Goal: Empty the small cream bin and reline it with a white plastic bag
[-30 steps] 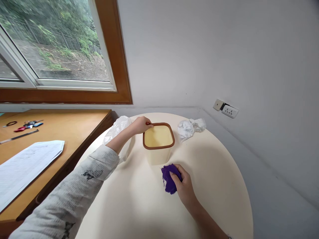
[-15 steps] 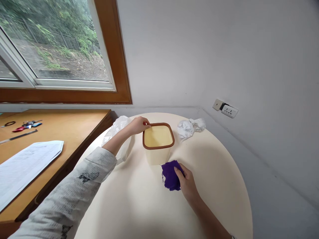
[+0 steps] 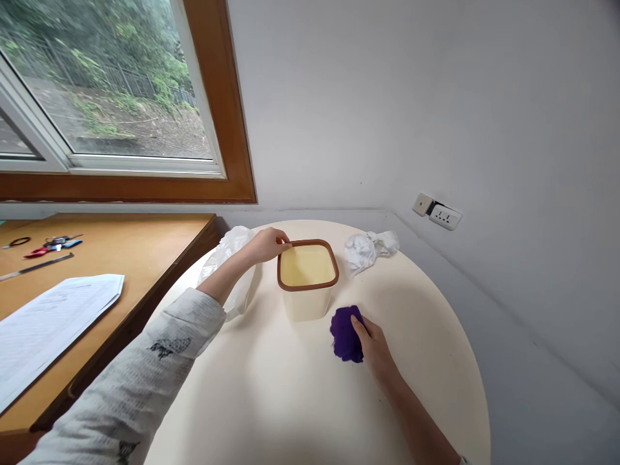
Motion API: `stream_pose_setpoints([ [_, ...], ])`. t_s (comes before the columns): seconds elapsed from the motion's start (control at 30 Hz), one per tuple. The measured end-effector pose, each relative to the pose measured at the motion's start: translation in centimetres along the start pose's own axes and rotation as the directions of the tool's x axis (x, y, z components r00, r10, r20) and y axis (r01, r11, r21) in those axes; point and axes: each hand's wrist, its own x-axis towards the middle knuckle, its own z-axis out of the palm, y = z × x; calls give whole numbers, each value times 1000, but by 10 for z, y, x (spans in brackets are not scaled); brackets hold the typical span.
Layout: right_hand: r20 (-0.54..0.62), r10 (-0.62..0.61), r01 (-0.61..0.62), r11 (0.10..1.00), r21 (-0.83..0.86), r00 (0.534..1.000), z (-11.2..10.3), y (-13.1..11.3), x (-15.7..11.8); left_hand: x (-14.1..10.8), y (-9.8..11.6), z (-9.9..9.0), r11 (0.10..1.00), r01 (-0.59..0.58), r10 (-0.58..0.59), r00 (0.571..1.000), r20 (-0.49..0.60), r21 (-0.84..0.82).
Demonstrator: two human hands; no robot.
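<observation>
A pale wall (image 3: 339,116) is met by a round cream desk (image 3: 271,387), and a wooden-framed window (image 3: 140,97) is set beyond the left hand (image 3: 268,245). Both arms are stretched forward over the desk. The left forearm, partly covered by a grey patterned sleeve (image 3: 140,374), is extended diagonally inward; the wrist is bent, and the brown rim (image 3: 310,287) of a cream bin (image 3: 307,305) is grasped at its far left corner. The bin is stood upright, just right of the left hand and ahead of the right hand (image 3: 378,345). By the right hand, whose forearm is angled in from the near right, a bunched purple cloth (image 3: 346,336) is clasped, the thumb laid on top; whether the desk is touched by it cannot be told. A white plastic bag (image 3: 235,240) is partly hidden behind the left forearm. A crumpled white bundle (image 3: 363,250) is placed beyond the right hand, near the bin. Papers (image 3: 62,316) are laid left of the left sleeve.
</observation>
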Motion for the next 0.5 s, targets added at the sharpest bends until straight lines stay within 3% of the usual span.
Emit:
stream_pose_setpoints([
  [0.13,25,-8,9,999,-33,1000,-16,1,9,-1,-1,0,1000,11,-11,1000,-2,-19],
  [0.23,-21,-25,23,997,-75,999,-32,-2,16,-3,-2,-1,999,22,-22,1000,-4,-42],
  [0.5,-56,-33,11,935,-355,998,-73,-21,26,-16,-2,-6,985,70,-74,997,-18,-159],
])
